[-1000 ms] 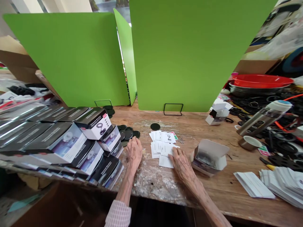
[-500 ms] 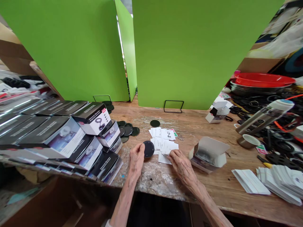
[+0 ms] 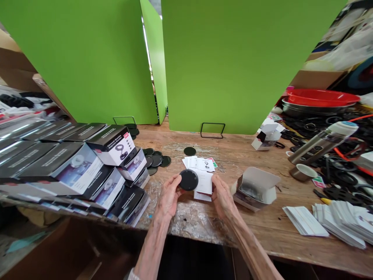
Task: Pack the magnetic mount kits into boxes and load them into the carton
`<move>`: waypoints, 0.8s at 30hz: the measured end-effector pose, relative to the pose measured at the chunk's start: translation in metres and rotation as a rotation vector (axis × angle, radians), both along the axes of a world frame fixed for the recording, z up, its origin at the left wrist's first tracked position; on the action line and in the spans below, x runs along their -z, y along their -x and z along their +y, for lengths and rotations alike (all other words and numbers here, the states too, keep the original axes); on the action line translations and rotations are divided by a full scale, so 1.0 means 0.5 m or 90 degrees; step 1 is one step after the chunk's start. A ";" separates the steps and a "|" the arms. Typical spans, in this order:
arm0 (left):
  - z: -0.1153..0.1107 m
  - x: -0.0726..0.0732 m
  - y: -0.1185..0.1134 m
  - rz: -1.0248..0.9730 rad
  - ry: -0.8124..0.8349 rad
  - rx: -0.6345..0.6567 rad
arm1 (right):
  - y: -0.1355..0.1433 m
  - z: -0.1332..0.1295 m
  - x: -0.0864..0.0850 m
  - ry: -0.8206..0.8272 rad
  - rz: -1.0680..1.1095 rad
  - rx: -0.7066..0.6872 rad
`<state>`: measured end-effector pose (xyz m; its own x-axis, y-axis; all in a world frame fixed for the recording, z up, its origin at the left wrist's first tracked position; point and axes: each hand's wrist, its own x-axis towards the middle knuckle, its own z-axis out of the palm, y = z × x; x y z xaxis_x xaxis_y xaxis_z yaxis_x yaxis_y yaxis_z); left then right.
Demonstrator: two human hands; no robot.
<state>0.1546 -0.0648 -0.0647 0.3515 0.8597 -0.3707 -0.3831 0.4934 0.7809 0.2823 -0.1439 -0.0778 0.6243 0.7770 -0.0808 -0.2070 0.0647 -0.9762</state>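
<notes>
My left hand point(image 3: 170, 193) is closed on the edge of a round black disc point(image 3: 189, 180), raised over the table. In my right hand point(image 3: 220, 193) a folded white leaflet point(image 3: 206, 182) is pinched by its right edge, its left side partly behind the disc. Beneath and behind lie more white leaflets point(image 3: 201, 163), loosely spread. An open box point(image 3: 256, 189) stands just right of my right hand, with something clear or dark inside that I cannot make out. Several more black discs point(image 3: 156, 160) lie to the left, and a single disc point(image 3: 189, 151) lies beyond the leaflets.
Printed black-and-white boxes point(image 3: 72, 165) are stacked at the left. Green panels point(image 3: 233, 66) stand along the back. At the right are a steel flask point(image 3: 323, 142), a cup point(image 3: 303, 172), a red basin point(image 3: 320, 97), a smaller open box point(image 3: 266, 136) and leaflet stacks point(image 3: 305, 221).
My right hand has picked up a leaflet from the pile and raised it. My left hand has brought the disc slightly up and right, so it now overlaps the leaflet.
</notes>
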 end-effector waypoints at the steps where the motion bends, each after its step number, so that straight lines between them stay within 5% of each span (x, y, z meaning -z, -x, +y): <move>1: -0.001 0.001 -0.002 0.003 -0.004 -0.004 | 0.008 0.003 -0.001 -0.008 0.032 -0.022; 7: -0.014 -0.008 -0.013 0.048 -0.078 0.039 | 0.030 -0.024 -0.022 -0.043 0.079 -0.060; 10: -0.031 -0.013 -0.052 0.021 -0.113 0.081 | -0.005 -0.087 -0.059 -0.017 -0.153 0.098; 14: -0.087 0.007 -0.166 0.054 -0.269 0.232 | -0.089 -0.181 -0.096 0.059 -0.649 0.384; 16: -0.120 0.022 -0.228 0.083 -0.340 0.264 | -0.135 -0.207 -0.089 0.062 -0.853 0.363; 19: -0.153 0.039 -0.288 0.102 -0.370 0.277 | -0.192 -0.217 -0.061 0.124 -1.036 0.219; 24: -0.162 0.043 -0.282 0.119 -0.389 0.265 | -0.207 -0.212 -0.059 0.196 -1.100 0.170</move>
